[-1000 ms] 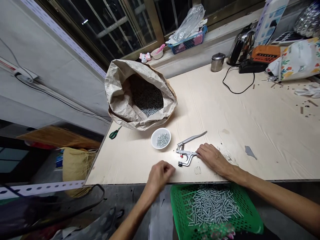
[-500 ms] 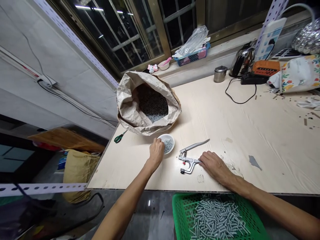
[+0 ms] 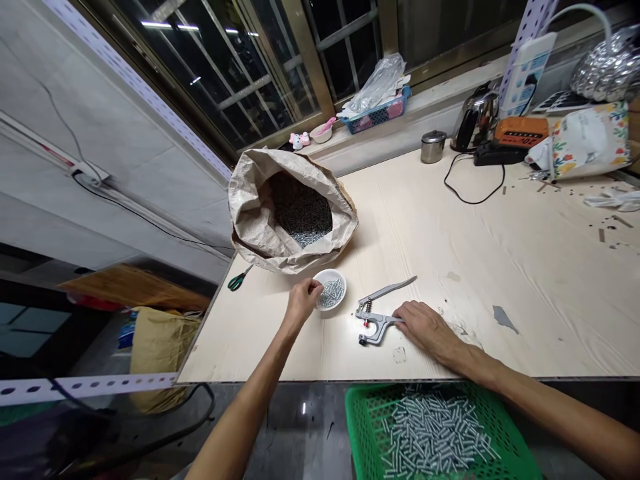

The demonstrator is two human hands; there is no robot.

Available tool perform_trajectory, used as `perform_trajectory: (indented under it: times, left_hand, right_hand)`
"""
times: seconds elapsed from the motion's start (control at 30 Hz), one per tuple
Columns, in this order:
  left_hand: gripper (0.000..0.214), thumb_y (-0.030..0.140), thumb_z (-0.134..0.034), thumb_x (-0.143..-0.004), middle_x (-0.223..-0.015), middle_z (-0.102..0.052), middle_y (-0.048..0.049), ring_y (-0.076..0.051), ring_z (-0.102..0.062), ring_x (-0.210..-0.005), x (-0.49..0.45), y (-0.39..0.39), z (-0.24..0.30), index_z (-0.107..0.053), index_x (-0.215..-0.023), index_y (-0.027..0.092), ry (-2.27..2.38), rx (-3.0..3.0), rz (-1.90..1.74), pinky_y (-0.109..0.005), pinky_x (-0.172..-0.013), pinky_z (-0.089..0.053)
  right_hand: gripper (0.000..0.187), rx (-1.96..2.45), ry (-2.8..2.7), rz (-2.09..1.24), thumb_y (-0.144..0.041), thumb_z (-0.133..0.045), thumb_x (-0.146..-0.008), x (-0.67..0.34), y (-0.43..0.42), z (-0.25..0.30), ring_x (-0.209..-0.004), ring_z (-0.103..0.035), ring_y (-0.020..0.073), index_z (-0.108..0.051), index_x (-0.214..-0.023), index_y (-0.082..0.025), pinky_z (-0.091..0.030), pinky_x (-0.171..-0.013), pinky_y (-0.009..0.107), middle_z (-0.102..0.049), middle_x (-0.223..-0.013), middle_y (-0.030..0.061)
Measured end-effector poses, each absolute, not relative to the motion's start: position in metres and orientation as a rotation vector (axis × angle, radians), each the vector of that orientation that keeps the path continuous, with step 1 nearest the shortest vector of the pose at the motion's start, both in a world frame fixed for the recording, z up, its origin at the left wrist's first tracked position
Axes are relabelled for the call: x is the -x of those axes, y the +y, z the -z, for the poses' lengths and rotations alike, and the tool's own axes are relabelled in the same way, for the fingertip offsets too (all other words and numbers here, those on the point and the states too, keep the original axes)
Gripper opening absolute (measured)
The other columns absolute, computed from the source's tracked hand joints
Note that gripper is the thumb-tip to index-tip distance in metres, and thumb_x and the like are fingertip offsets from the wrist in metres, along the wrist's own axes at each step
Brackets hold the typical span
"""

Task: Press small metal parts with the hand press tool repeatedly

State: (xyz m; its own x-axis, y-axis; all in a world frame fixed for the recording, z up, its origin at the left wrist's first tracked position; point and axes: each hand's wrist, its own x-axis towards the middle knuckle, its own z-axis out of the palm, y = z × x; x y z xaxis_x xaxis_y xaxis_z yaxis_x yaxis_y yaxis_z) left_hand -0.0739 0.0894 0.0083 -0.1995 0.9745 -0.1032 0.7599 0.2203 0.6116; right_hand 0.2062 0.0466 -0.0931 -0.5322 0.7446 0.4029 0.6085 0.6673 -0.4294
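Note:
My left hand (image 3: 301,300) is at the left rim of a small white bowl (image 3: 342,276) that holds small metal screws (image 3: 332,292). Its fingertips are pinched together; anything between them is too small to make out. My right hand (image 3: 425,327) rests on the table, fingers closed over the lower handle of grey hand-press pliers (image 3: 379,321). These lie on their side with the handles spread, a spring between them and a red part at the jaw. Behind the bowl stands an open woven sack (image 3: 255,230) with dark and silvery small pieces inside.
A green basket (image 3: 355,427) full of metal screws or pins is below the table's front edge. Green-handled scissors (image 3: 237,281) lie left on the table (image 3: 280,353). A lidded metal canister (image 3: 433,147), a kettle (image 3: 475,119) and a cord (image 3: 473,202) are at the back.
My left hand has drawn back slightly left from inside the bowl's edge, fingertips still pinched. My right hand stays on the pliers' handle. The view has shifted slightly.

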Motion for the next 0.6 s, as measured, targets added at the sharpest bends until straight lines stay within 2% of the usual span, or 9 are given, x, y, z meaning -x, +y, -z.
perform_trajectory:
  times: [0.1, 0.23, 0.4, 0.6]
  left_hand:
    - [0.021, 0.03, -0.064, -0.069, -0.065, -0.057, 0.0019, -0.009, -0.048, -0.048, 0.069, 0.069, -0.011, -0.063, -0.081, 0.012, 1.821, -1.235, -0.795, -0.023, -0.05, -0.039]
    - [0.04, 0.037, -0.074, -0.061, -0.061, -0.052, 0.0048, -0.007, -0.047, -0.05, 0.052, 0.042, -0.014, -0.064, -0.088, 0.009, 1.602, -0.978, -0.77, -0.022, -0.052, -0.042]
    - [0.043, 0.041, -0.079, -0.057, -0.062, -0.055, 0.0032, -0.008, -0.05, -0.055, 0.032, 0.021, -0.005, -0.061, -0.08, 0.011, 1.519, -0.866, -0.737, -0.022, -0.053, -0.045]
    - [0.04, 0.046, -0.074, -0.064, -0.07, -0.063, -0.0027, -0.012, -0.057, -0.064, 0.018, 0.013, 0.019, -0.064, -0.079, 0.011, 1.591, -0.965, -0.864, -0.024, -0.061, -0.048]
  right_hand:
    - [0.013, 1.085, -2.301, -0.453, -0.02, -0.04, -0.094, -0.206, 0.048, 0.093, -0.073, -0.057, 0.0186, -0.053, -0.091, -0.02, -0.041, -0.068, 0.034, -0.063, -0.083, 0.0055]
    - [0.013, 1.177, -2.29, -0.578, -0.027, -0.041, -0.095, -0.204, 0.05, 0.083, -0.072, -0.059, 0.0189, -0.052, -0.094, -0.021, -0.042, -0.067, 0.034, -0.066, -0.085, 0.0057]
    - [0.03, 1.342, -2.299, -0.717, -0.037, -0.032, -0.099, -0.202, 0.053, 0.065, -0.064, -0.057, 0.0184, -0.051, -0.08, -0.022, -0.037, -0.06, 0.033, -0.064, -0.074, 0.0048]
    - [0.026, 1.288, -2.239, -0.724, -0.032, -0.03, -0.1, -0.206, 0.049, 0.062, -0.079, -0.057, 0.0193, -0.05, -0.088, -0.021, -0.036, -0.069, 0.034, -0.063, -0.087, 0.0051]
